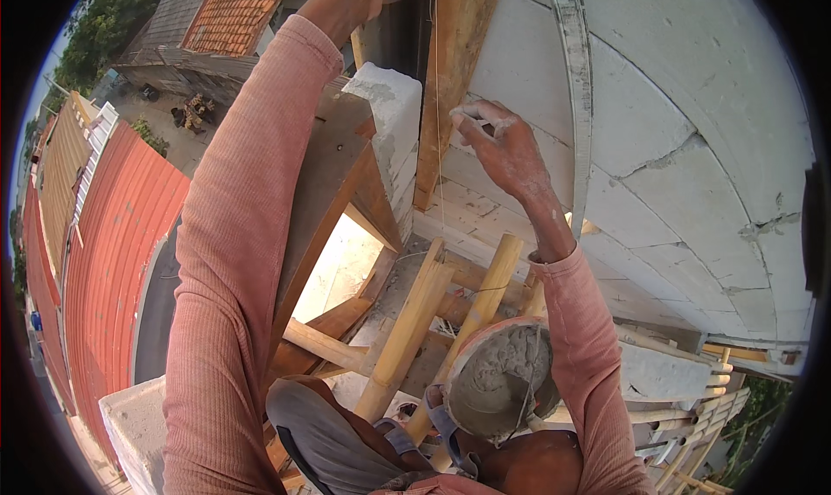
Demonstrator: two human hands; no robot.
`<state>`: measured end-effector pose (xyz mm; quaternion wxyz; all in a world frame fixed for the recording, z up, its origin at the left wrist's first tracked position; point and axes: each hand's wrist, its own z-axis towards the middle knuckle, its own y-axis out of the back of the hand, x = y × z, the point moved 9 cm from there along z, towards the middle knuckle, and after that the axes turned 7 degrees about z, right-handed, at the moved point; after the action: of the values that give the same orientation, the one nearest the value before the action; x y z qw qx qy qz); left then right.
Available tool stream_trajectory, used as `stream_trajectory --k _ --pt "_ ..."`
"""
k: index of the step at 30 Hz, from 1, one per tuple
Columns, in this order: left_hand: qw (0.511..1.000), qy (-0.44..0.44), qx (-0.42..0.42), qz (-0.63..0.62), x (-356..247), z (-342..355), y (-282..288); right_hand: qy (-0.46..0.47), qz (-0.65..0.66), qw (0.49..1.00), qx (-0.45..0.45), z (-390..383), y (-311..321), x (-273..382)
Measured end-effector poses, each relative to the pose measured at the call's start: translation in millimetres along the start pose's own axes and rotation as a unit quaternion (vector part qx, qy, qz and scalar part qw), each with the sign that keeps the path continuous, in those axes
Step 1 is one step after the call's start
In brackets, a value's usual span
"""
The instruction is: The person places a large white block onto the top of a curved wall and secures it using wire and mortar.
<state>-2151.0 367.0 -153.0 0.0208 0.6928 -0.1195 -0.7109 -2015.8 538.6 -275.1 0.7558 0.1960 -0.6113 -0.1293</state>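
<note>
My right hand [511,153], dusted with grey, is raised in front of the block wall [640,105]. Its fingers are curled, with thumb and fingertips pinched together; whatever lies between them is too small to make out. A thin string [439,105] hangs just left of those fingertips, in front of an upright wooden board [459,53]. My left hand [359,1] reaches to the top edge above a pale block [389,105], its fingers mostly cut off. A long grey strip [573,79] stands against the wall, right of my right hand.
Below my right forearm hangs or stands a bucket of wet mortar [498,378]; its support is hidden. Bamboo poles [407,330] form scaffolding around my legs. A wooden form [320,200] borders an opening at left. Red metal roofing [121,278] and the ground lie far below.
</note>
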Motion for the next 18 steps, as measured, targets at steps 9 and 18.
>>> stream_trajectory --k 9,18 --pt "0.984 0.004 0.175 -0.044 -10 0 -8 0.018 0.002 1.0 -0.026 8 6 12" --pt "0.992 0.015 0.11 -0.054 7 15 17 0.011 0.059 0.996 -0.063 14 17 42"
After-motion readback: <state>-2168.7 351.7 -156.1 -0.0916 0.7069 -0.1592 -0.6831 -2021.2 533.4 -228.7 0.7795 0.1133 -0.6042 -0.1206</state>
